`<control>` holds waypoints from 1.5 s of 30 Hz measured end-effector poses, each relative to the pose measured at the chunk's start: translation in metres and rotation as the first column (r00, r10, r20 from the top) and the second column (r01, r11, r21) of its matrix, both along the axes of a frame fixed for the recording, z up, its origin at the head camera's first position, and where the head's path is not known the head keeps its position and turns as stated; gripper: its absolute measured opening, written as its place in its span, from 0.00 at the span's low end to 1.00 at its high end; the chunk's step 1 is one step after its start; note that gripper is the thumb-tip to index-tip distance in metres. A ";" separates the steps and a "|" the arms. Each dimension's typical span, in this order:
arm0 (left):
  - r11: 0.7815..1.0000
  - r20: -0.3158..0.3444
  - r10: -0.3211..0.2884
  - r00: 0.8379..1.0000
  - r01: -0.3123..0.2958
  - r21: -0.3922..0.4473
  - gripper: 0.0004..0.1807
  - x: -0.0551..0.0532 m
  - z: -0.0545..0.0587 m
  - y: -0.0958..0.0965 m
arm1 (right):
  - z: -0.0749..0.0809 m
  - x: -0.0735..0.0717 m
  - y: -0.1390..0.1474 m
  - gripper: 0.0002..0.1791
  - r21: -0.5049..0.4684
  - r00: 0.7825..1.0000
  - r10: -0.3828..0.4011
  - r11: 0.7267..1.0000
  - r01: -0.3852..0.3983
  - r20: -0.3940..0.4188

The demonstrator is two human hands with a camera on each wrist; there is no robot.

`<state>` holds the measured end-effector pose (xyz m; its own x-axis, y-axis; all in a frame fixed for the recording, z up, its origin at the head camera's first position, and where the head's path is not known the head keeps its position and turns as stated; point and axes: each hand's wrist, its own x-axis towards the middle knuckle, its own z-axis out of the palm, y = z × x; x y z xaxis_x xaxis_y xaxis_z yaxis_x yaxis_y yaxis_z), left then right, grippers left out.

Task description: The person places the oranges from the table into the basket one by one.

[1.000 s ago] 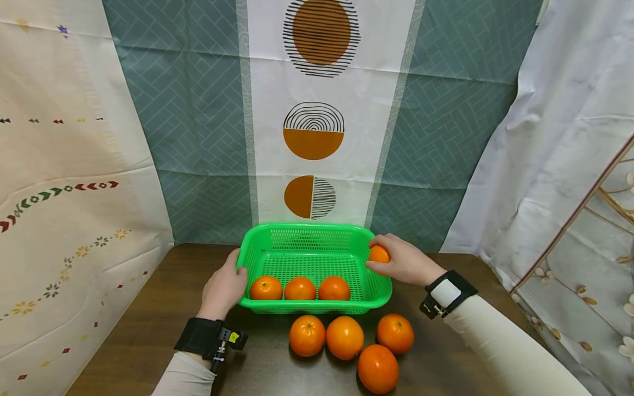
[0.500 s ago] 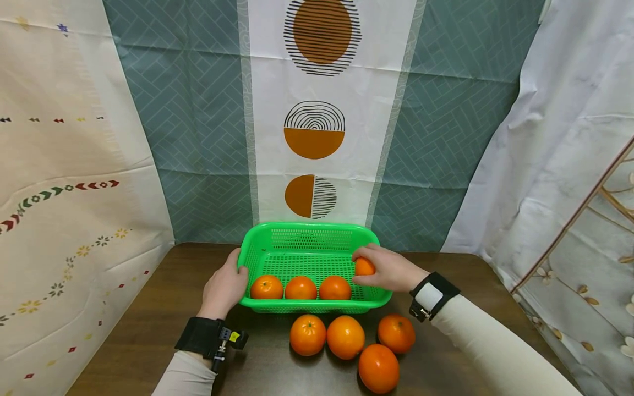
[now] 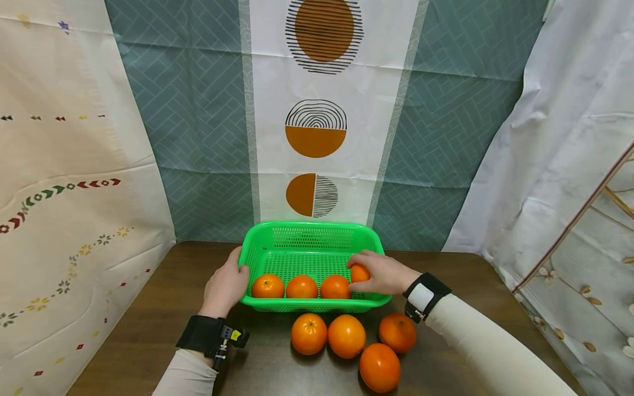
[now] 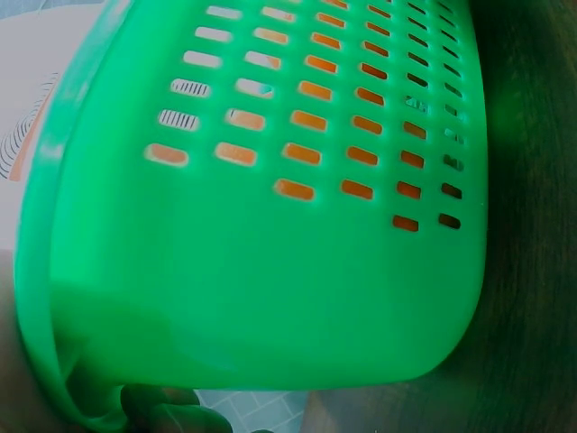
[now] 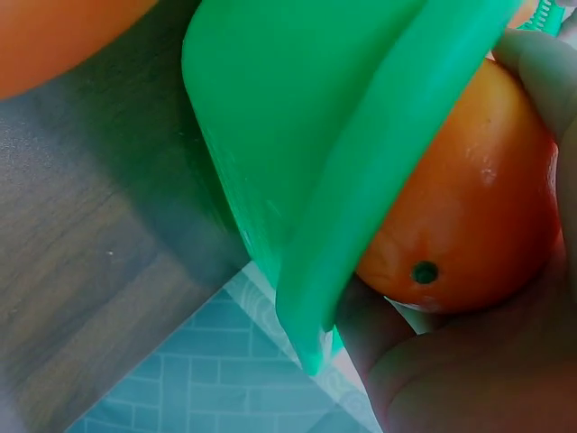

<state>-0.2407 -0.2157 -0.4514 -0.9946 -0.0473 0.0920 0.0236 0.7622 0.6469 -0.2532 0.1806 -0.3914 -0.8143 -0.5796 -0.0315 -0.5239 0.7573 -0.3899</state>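
A green plastic basket [image 3: 297, 258] with slotted sides stands at the back of the table. My left hand [image 3: 225, 286] grips its left rim; the left wrist view shows the basket's end wall [image 4: 270, 289] close up. My right hand [image 3: 383, 273] holds an orange [image 3: 359, 273] low inside the basket's right end, thumb and fingers around it. In the right wrist view that orange [image 5: 478, 198], with its green stem spot, sits just behind the rim. Beside it, a front row holds three more oranges, the nearest one [image 3: 335, 286] close to my thumb.
Several loose oranges lie on the dark wooden table [image 3: 277, 368] before the basket, one [image 3: 309, 334] nearest its front wall and another [image 3: 380, 368] closest to me. A patterned cloth [image 3: 208, 137] hangs behind the table.
My right hand has carried the orange leftward from over the right rim into the basket, then lowered it near the front row. My left hand has stayed on the rim.
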 end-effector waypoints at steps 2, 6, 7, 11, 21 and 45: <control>1.000 0.005 0.001 1.000 -0.001 0.002 0.34 0.000 0.000 0.000 | -0.001 -0.001 -0.001 0.22 0.006 1.000 0.005 1.000 -0.005 -0.001; 1.000 0.010 0.001 1.000 -0.001 0.000 0.34 0.000 0.001 0.000 | -0.003 -0.002 -0.003 0.23 0.017 1.000 0.013 1.000 -0.013 -0.002; 1.000 0.012 0.001 1.000 -0.001 0.001 0.34 0.000 0.001 0.000 | -0.004 -0.003 -0.003 0.23 0.018 1.000 0.016 1.000 -0.016 -0.001; 1.000 0.018 0.000 1.000 0.000 0.006 0.34 0.000 0.001 0.000 | -0.007 -0.005 -0.004 0.25 0.029 1.000 0.025 0.999 -0.025 0.006; 1.000 0.027 -0.005 1.000 0.004 0.013 0.34 -0.001 0.002 -0.001 | -0.015 -0.009 -0.006 0.24 0.056 0.999 0.046 0.997 -0.045 -0.013; 1.000 0.031 -0.002 1.000 0.002 0.019 0.34 0.000 0.002 0.001 | -0.023 -0.009 -0.009 0.24 0.149 0.994 0.113 0.983 -0.109 -0.016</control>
<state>-0.2410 -0.2145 -0.4491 -0.9971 -0.0465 0.0598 0.0047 0.7498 0.6617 -0.2624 0.1718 -0.4140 -0.7469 -0.6567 -0.1045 -0.6158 0.7423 -0.2642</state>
